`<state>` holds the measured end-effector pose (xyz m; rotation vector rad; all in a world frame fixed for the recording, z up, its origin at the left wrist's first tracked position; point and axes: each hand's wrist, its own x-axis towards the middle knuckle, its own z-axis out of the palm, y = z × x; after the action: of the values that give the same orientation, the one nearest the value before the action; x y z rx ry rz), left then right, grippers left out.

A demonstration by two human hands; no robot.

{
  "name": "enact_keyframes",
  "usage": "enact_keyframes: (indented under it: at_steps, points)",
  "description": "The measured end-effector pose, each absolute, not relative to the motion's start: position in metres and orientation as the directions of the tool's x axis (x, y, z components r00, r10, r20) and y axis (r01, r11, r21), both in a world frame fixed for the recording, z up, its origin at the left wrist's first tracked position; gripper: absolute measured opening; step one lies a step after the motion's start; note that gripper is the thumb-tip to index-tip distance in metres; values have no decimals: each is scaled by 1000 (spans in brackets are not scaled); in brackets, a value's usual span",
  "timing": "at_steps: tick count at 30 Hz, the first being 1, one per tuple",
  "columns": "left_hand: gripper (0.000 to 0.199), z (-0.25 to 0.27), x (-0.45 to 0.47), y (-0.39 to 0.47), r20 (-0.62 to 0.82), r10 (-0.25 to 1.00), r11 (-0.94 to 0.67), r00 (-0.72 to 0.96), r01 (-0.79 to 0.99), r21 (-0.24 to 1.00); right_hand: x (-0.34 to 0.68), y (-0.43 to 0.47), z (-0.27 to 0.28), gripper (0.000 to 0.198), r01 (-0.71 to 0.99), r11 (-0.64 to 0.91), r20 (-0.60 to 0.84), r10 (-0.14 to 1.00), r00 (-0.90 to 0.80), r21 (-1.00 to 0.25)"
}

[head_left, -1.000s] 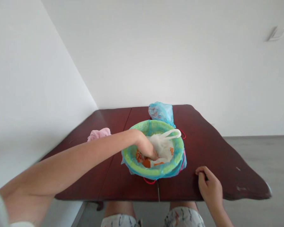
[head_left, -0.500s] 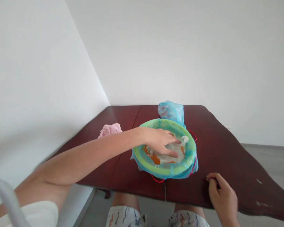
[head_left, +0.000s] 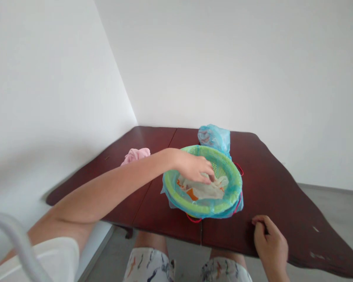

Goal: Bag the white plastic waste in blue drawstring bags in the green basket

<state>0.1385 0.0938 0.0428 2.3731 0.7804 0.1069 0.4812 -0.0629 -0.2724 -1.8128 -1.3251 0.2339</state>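
My left hand (head_left: 195, 168) reaches into a green basket (head_left: 191, 205) lined with a thin blue plastic bag (head_left: 235, 192). Its fingers are pinched on a crumpled white plastic bag with orange print (head_left: 206, 191) that lies in the basket. The fingertips are partly hidden in the folds. At the table's front edge, to the right of the basket, my right hand (head_left: 271, 241) rests in a loose fist with nothing visible in it. Red cord (head_left: 194, 220) hangs out around the basket's rim.
The basket stands on a dark red wooden table (head_left: 270, 184). Behind it sits a filled blue plastic bag (head_left: 214, 137). A bundled pink cloth (head_left: 136, 154) lies to the left, partly behind my left forearm. White walls border the left and back.
My left hand, spread over the white bag before, has closed its fingers on it and bunched it up. Part of the basket's mesh now shows. My right hand stays in a fist.
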Motion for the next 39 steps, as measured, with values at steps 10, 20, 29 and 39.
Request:
enact_keyframes:
  at_steps: [10, 20, 29, 39]
  points:
    - [57, -36, -14, 39, 60, 994, -96, 90, 473, 876, 413, -76, -173, 46, 154, 180, 215, 944, 249, -971]
    - [68, -87, 12, 7, -148, 949, 144, 279, 33, 989, 389, -41, -144, 54, -128, 21, -1, 985, 170, -992]
    - [66, -122, 10, 14, -221, 944, 293, 244, -321, 900, 379, -52, -140, 55, -241, 44, -15, 971, 238, -969]
    - [53, -126, 4, 6, -180, 934, 295, 310, -381, 876, 369, -57, -113, 52, -314, 133, 21, 942, 335, -940]
